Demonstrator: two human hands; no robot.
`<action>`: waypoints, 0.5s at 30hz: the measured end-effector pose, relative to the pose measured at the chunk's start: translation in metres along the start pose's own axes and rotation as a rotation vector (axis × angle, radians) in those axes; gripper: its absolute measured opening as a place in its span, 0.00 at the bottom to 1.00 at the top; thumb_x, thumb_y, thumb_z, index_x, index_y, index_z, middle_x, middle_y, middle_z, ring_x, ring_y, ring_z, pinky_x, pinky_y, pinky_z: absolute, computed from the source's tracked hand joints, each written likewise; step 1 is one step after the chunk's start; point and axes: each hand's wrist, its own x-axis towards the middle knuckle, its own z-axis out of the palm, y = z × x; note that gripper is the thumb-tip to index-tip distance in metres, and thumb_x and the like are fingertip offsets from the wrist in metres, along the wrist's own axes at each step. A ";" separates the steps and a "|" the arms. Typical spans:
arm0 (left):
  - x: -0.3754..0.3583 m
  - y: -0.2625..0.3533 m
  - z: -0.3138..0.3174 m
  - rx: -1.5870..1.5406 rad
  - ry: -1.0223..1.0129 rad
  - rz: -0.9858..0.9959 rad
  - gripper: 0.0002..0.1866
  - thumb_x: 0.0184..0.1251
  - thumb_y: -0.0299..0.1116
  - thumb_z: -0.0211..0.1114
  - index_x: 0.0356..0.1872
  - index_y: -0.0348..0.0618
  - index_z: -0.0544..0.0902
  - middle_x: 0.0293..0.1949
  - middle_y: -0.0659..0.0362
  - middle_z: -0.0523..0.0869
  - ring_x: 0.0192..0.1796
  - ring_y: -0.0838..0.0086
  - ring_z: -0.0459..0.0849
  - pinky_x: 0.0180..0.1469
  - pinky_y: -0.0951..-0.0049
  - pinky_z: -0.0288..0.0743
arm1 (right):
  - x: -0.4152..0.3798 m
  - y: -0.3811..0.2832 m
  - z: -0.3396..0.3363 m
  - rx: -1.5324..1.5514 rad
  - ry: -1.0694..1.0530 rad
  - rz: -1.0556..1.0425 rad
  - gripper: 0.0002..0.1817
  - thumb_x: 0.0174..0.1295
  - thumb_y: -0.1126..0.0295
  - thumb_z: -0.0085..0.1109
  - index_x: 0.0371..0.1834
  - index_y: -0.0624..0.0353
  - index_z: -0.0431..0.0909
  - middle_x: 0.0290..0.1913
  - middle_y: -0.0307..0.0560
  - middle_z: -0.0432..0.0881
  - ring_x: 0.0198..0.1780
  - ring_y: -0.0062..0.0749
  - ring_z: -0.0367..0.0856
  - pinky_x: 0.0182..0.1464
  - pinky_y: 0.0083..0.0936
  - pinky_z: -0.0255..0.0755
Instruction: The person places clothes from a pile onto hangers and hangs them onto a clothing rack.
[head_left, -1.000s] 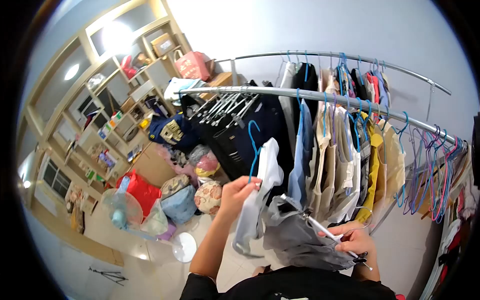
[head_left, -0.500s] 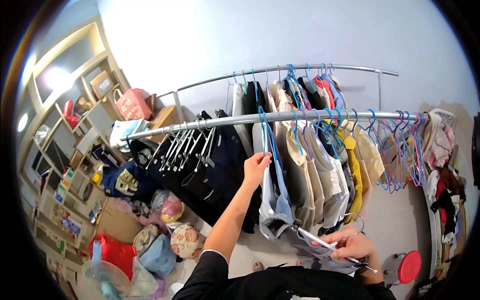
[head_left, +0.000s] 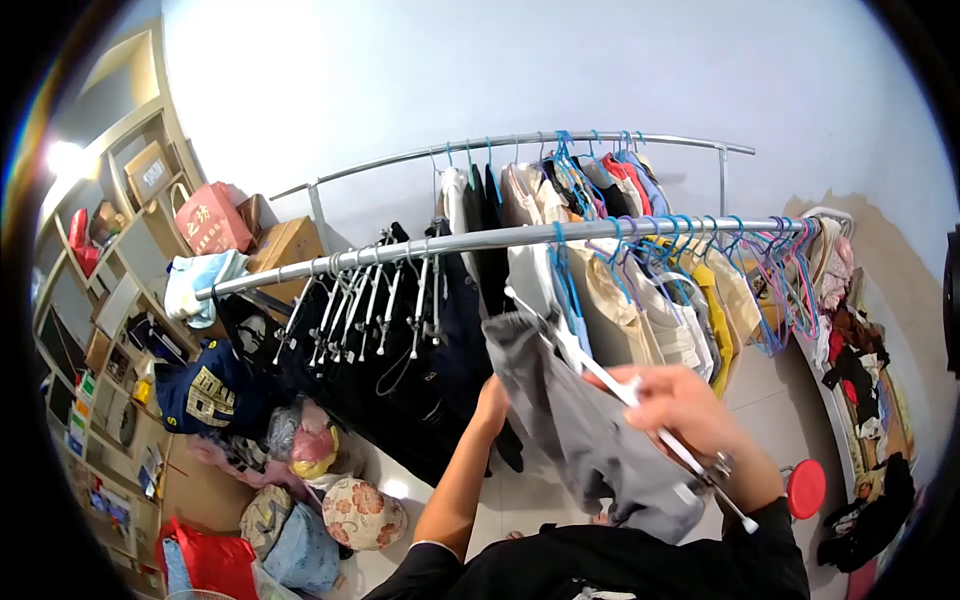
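My right hand point(head_left: 685, 405) is closed around the bar of a white clip hanger point(head_left: 570, 350), held slanting in front of the rail. Grey trousers point(head_left: 590, 430) hang from it, with their waist end up at the left. My left hand point(head_left: 490, 405) is beside the trousers' left edge, close to the dark garments; its fingers are mostly hidden. Behind the trousers, blue hangers point(head_left: 562, 270) with pale clothes hang on the front metal rail point(head_left: 480, 239). Dark trousers on white clip hangers point(head_left: 370, 300) hang to the left.
A back rail point(head_left: 400, 157) holds more clothes along the wall. Bare coloured hangers point(head_left: 780, 290) bunch at the front rail's right end. Below are a red stool point(head_left: 805, 488), a floral round cushion point(head_left: 364, 513) and several bags. Shelving point(head_left: 110, 300) lines the left side.
My right hand has raised the clip hanger and grey trousers up and left, in front of the rail. My left hand has come off the blue hangers and moved lower.
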 end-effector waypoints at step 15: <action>-0.086 0.015 -0.077 0.150 0.271 0.111 0.31 0.69 0.50 0.46 0.67 0.42 0.57 0.64 0.47 0.62 0.60 0.63 0.68 0.60 0.66 0.61 | 0.312 0.071 0.030 -0.018 0.355 0.050 0.05 0.45 0.83 0.53 0.17 0.64 0.69 0.14 0.44 0.70 0.12 0.26 0.69 0.13 0.20 0.64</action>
